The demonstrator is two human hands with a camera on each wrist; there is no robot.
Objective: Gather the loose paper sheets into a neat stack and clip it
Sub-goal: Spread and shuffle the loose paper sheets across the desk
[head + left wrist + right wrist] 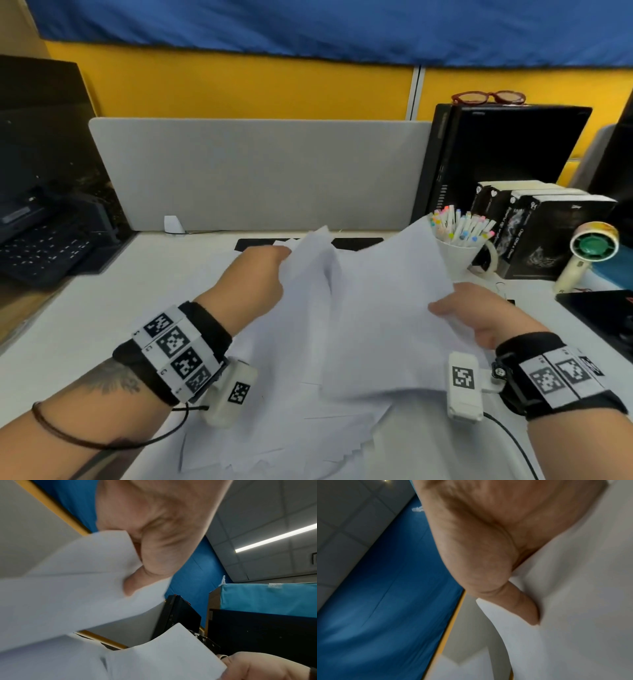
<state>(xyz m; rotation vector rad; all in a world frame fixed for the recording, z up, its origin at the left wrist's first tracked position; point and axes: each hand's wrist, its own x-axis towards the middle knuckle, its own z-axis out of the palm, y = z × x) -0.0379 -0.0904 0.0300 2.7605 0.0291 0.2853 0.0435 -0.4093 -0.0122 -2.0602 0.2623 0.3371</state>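
Note:
Several white paper sheets [359,315] are lifted off the white desk [85,325], fanned and uneven, with their lower edges spread over the desk near me. My left hand [260,274] grips the sheets' left upper edge; the left wrist view shows the thumb [135,582] pinching the paper [68,588]. My right hand [469,311] holds the right edge, its thumb [517,604] pressed on the paper [573,601]. A small wire clip [501,289] lies on the desk just beyond my right hand, mostly hidden.
A white cup of coloured markers [459,236], a row of black books [548,236] and a small hand fan [589,250] stand at the right. A black computer case [496,150] and grey divider [260,171] stand behind. A keyboard [44,250] lies at the left.

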